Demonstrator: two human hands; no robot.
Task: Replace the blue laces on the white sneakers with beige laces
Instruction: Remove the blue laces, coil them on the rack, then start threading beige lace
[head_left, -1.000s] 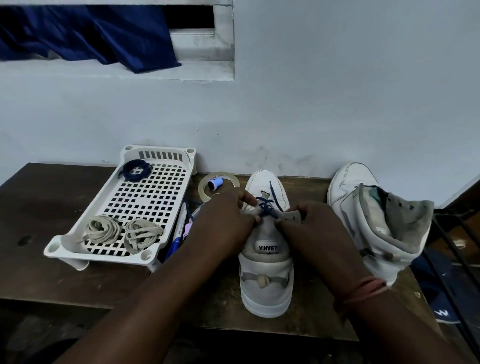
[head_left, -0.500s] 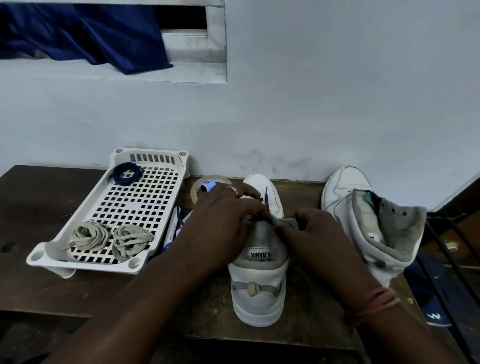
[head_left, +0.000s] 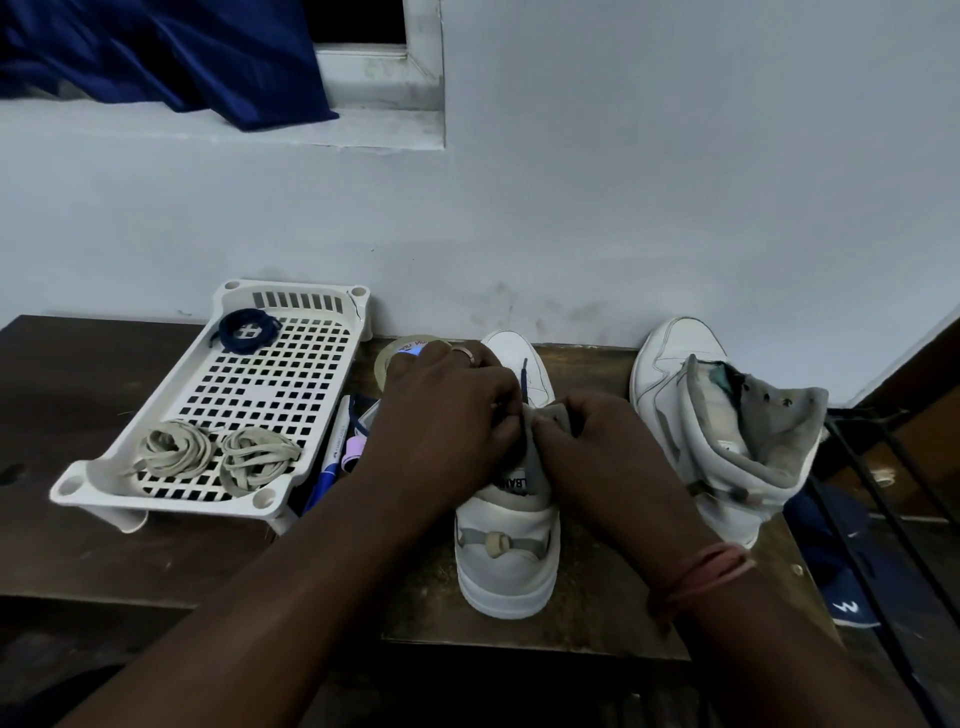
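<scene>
Both hands on the near sneaker (head_left: 506, 551), heel toward the camera, toe toward the wall. Left hand (head_left: 441, 415) curled over the lace area, fingers bunched and apparently pinching at the blue lace (head_left: 522, 382); exact contact hidden under the knuckles. Right hand (head_left: 597, 441) curled on the grey tongue (head_left: 537, 457), holding it back. Only 1 short stretch of blue lace shows, running up over the toe box from between the hands.

Step in hand, by my read: unlacing this sneaker, near the last eyelets, since little blue remains visible. The second sneaker (head_left: 727, 415) stands to the right, well apart, tongue flopped open, no lace seen in it. A coiled blue lace (head_left: 244, 330) already lies at the far end of the white tray (head_left: 156, 483); 2 bundles of beige laces (head_left: 218, 457) sit at the near end, untouched.

Next move likely calls for drawing the blue lace free of the remaining eyelets without snagging, keeping the tongue clear, then dropping it in the tray and picking 1 beige bundle.

Also on the table (head_left: 78, 389): tape roll (head_left: 400, 348) behind the left hand, blue pen (head_left: 327, 467) just beside the tray
</scene>
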